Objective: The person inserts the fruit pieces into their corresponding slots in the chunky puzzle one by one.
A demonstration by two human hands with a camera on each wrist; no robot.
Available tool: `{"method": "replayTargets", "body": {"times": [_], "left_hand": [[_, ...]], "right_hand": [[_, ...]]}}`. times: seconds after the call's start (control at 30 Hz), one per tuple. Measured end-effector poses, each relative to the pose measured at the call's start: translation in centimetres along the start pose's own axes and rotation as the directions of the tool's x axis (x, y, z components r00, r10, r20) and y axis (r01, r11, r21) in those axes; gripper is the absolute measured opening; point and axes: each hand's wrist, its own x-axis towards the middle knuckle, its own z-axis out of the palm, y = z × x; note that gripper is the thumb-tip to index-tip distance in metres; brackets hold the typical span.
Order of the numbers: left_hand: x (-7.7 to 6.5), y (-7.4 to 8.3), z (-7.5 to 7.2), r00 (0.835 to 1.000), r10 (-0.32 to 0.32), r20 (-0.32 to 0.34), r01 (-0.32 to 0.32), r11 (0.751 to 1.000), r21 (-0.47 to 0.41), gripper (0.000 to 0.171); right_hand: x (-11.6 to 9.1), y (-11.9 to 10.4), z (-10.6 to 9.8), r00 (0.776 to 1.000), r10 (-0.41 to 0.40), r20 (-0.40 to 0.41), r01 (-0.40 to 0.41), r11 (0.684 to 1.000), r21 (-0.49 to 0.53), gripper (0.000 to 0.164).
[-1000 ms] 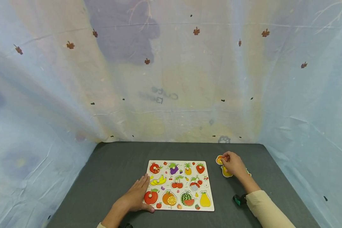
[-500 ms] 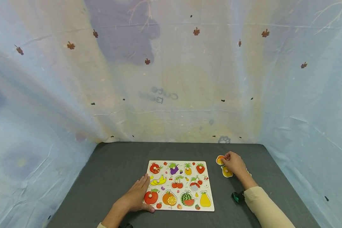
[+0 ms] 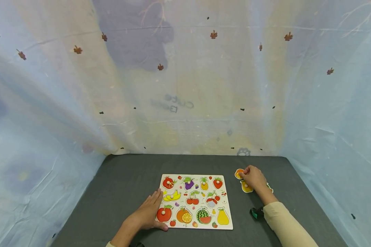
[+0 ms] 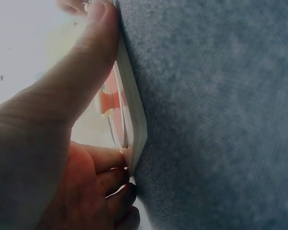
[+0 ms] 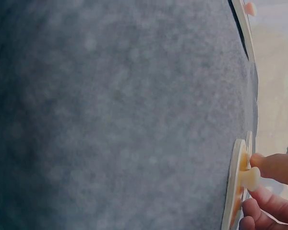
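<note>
A white fruit puzzle board (image 3: 199, 175) lies on the dark cloth. Small knobs stand up on several of its fruits, such as the red apple (image 3: 164, 214) and the bananas (image 3: 172, 196). Along the board's left edge my left hand (image 3: 148, 211) rests with straight fingers, its thumb at the near left corner. To the right of the board, my right hand (image 3: 255, 179) pinches at an orange puzzle piece (image 3: 238, 174), its knob hidden by the fingers. Just below is a yellow pear piece (image 3: 246, 187), whose pale knob (image 5: 251, 178) shows in the right wrist view.
Another piece (image 3: 270, 187) shows only partly from behind my right wrist. A black and green strap (image 3: 257, 213) is at the right sleeve. The cloth-covered table (image 3: 136, 168) ends at a pale patterned curtain (image 3: 185, 137) behind and on both sides.
Hardly anything differs. My right forearm has shifted very slightly left, with the fingers still at the orange piece. The left hand and the board stay put.
</note>
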Motion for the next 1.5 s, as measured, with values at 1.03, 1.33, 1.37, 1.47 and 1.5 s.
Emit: {"method": "replayTargets", "body": {"times": [1.03,1.33,1.37,1.47,1.5], "left_hand": [[-0.1,-0.2,0.1,1.000,0.026,-0.011,-0.026,1.000,-0.008,0.136],[-0.1,-0.2,0.2,1.000,0.024,-0.016,-0.024,1.000,-0.004,0.137],[-0.1,-0.1,0.2,1.000,0.025,-0.017,-0.025,1.000,-0.005,0.137],[-0.1,-0.1,0.2,0.999,0.027,-0.018,-0.027,1.000,-0.009,0.136],[-0.1,-0.1,0.2,1.000,0.025,-0.018,-0.025,1.000,-0.009,0.136]], "right_hand": [[-1.2,-3.0,0.0,0.998,-0.060,-0.028,0.061,0.997,0.051,0.026],[-2.1,-4.8,0.5,0.992,-0.115,-0.044,0.116,0.992,0.041,0.024],[-2.2,-5.0,0.6,0.992,-0.121,-0.045,0.123,0.992,0.039,0.023],[-2.5,-5.5,0.8,0.988,-0.149,-0.048,0.151,0.988,0.045,0.023],[-2.6,-5.6,0.9,0.986,-0.158,-0.049,0.160,0.986,0.048,0.023]]}}
